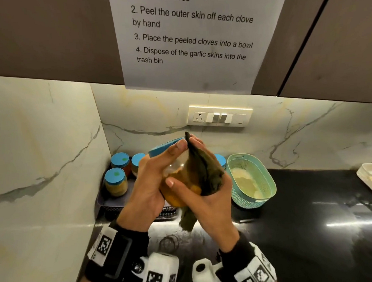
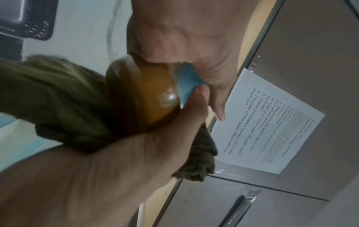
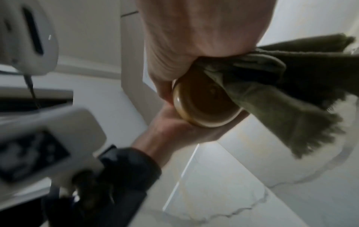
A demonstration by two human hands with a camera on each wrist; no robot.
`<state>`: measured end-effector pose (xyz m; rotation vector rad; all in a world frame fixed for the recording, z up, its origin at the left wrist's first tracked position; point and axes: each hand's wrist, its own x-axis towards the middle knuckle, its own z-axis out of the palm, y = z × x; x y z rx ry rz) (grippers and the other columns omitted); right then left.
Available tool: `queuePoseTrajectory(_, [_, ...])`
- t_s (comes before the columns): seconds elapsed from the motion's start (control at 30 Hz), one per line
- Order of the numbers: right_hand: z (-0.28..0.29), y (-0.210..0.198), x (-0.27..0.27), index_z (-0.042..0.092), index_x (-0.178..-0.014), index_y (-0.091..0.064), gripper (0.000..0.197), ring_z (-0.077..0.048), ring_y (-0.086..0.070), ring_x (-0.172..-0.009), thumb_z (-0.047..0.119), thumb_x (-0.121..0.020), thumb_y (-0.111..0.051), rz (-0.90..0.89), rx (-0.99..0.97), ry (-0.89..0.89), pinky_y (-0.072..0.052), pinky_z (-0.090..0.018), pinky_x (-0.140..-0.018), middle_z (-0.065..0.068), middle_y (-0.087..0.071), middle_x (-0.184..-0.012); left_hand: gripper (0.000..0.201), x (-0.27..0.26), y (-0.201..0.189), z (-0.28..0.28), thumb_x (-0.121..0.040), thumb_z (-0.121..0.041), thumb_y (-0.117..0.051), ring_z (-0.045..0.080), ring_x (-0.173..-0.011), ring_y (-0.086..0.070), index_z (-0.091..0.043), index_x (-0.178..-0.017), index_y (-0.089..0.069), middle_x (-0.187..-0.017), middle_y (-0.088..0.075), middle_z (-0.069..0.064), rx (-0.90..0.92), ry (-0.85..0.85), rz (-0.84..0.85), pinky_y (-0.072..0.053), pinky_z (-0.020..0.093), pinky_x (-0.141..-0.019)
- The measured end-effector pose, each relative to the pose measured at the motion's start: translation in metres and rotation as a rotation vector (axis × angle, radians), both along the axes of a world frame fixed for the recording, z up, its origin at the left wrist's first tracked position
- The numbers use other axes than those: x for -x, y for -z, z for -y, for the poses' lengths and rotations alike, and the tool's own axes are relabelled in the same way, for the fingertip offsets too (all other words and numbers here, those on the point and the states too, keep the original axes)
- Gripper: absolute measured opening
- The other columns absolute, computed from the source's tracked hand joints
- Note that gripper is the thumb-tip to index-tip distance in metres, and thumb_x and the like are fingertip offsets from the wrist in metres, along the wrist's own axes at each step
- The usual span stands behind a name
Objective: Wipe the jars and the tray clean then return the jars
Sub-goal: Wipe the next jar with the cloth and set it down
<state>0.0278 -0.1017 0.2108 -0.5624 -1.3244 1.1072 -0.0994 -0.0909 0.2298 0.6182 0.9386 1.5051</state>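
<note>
Jar wiped in both hands above the tray

The left hand [image 1: 148, 186] grips a blue-lidded jar [image 1: 179, 185] of amber contents; the right hand [image 1: 208, 196] wraps a dark green cloth [image 1: 204, 174] around it. 3 lidded jars [image 1: 116, 182] show on the tray [image 1: 106, 203] below.

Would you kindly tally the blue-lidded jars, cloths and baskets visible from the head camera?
Jars: 5, one held, three on the tray, one partly hidden behind the cloth
Cloths: 1
Baskets: 1
Total: 7
</note>
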Motion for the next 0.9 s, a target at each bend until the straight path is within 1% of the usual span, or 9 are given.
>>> queuePoseTrajectory(0.07, [-0.003,0.014,0.003,0.001,-0.140,-0.058,0.063,-0.032,-0.052,-0.144,0.001,-0.083,-0.085,0.085,-0.172,0.074,-0.046,-0.050,-0.116,-0.013,-0.059,-0.149,0.102,-0.001,0.002,0.000,-0.039,-0.054,-0.102,0.033,-0.100,-0.073,-0.001,-0.121,-0.071,-0.111,-0.073,0.019,-0.019,-0.018,0.043,-0.060,0.043,-0.082])
queuePoseTrajectory(0.23, [-0.006,0.039,0.003,0.008,-0.131,-0.068,0.048,-0.037,-0.045,-0.148,0.002,-0.085,-0.078,0.311,-0.498,0.258,-0.038,-0.056,-0.119,-0.014,-0.063,-0.145,0.119,-0.004,0.011,0.001,-0.043,-0.063,-0.099,0.048,-0.117,-0.065,0.006,-0.132,-0.060,-0.130,-0.063,0.032,-0.016,-0.073,0.098,-0.053,0.053,-0.103])
queuePoseTrajectory(0.37, [-0.006,0.052,-0.002,0.015,-0.130,-0.068,0.046,-0.033,-0.045,-0.149,0.001,-0.087,-0.077,0.359,-0.576,0.276,-0.031,-0.067,-0.119,0.000,-0.064,-0.145,0.111,-0.003,0.006,-0.001,-0.036,-0.067,-0.097,0.028,-0.100,-0.073,-0.006,-0.123,-0.067,-0.118,-0.072,0.016,-0.027,-0.032,0.064,-0.062,0.039,-0.083])
queuePoseTrajectory(0.5, [-0.010,0.025,0.001,0.007,-0.128,-0.068,0.036,-0.026,-0.053,-0.143,-0.002,-0.094,-0.060,-0.009,-0.167,0.074,-0.045,-0.052,-0.116,0.003,-0.069,-0.139,0.108,-0.010,0.008,-0.003,-0.027,-0.067,-0.098,0.028,-0.102,-0.071,-0.009,-0.114,-0.072,-0.110,-0.075,0.011,-0.070,-0.179,0.040,-0.057,0.043,-0.086])
queuePoseTrajectory(0.57, [-0.015,0.004,0.002,0.006,-0.113,-0.073,0.022,-0.011,-0.071,-0.115,0.002,-0.096,-0.060,-0.192,0.172,0.010,-0.058,-0.028,-0.093,0.006,-0.080,-0.112,0.113,-0.011,0.008,-0.002,-0.030,-0.070,-0.096,0.024,-0.100,-0.072,-0.009,-0.121,-0.070,-0.109,-0.076,0.009,-0.087,-0.177,0.011,-0.058,0.040,-0.080])
queuePoseTrajectory(0.6, [-0.020,-0.002,0.002,0.009,-0.110,-0.074,0.020,-0.010,-0.075,-0.104,0.008,-0.094,-0.062,-0.225,0.306,-0.010,-0.060,-0.027,-0.085,0.003,-0.081,-0.103,0.119,-0.010,0.010,-0.003,-0.028,-0.071,-0.096,0.023,-0.100,-0.072,-0.009,-0.125,-0.068,-0.109,-0.076,0.007,-0.084,-0.177,0.002,-0.059,0.039,-0.078])
queuePoseTrajectory(0.7, [-0.035,-0.010,-0.005,0.006,-0.122,-0.074,0.031,-0.034,-0.070,-0.115,0.024,-0.099,-0.064,-0.211,0.571,-0.181,-0.053,-0.052,-0.107,-0.018,-0.076,-0.120,0.125,-0.006,0.010,-0.002,-0.021,-0.069,-0.097,0.020,-0.100,-0.072,-0.011,-0.127,-0.065,-0.109,-0.076,0.006,-0.117,-0.152,0.010,-0.062,0.036,-0.075])
queuePoseTrajectory(0.83, [-0.047,-0.009,-0.012,0.012,-0.120,-0.077,0.037,-0.033,-0.069,-0.108,0.036,-0.096,-0.064,-0.191,0.815,-0.347,-0.044,-0.055,-0.115,-0.019,-0.074,-0.122,0.137,-0.004,0.005,-0.005,-0.026,-0.072,-0.096,0.033,-0.114,-0.064,-0.011,-0.142,-0.057,-0.131,-0.064,0.024,-0.173,-0.133,-0.090,-0.054,0.051,-0.097])
queuePoseTrajectory(0.9, [-0.052,-0.008,-0.013,0.012,-0.130,-0.073,0.047,-0.035,-0.064,-0.116,0.041,-0.094,-0.066,-0.183,0.876,-0.404,-0.039,-0.057,-0.119,-0.021,-0.070,-0.131,0.138,-0.002,0.006,-0.008,-0.026,-0.075,-0.095,0.035,-0.114,-0.062,-0.011,-0.143,-0.055,-0.129,-0.062,0.025,-0.193,-0.131,-0.139,-0.052,0.051,-0.097])
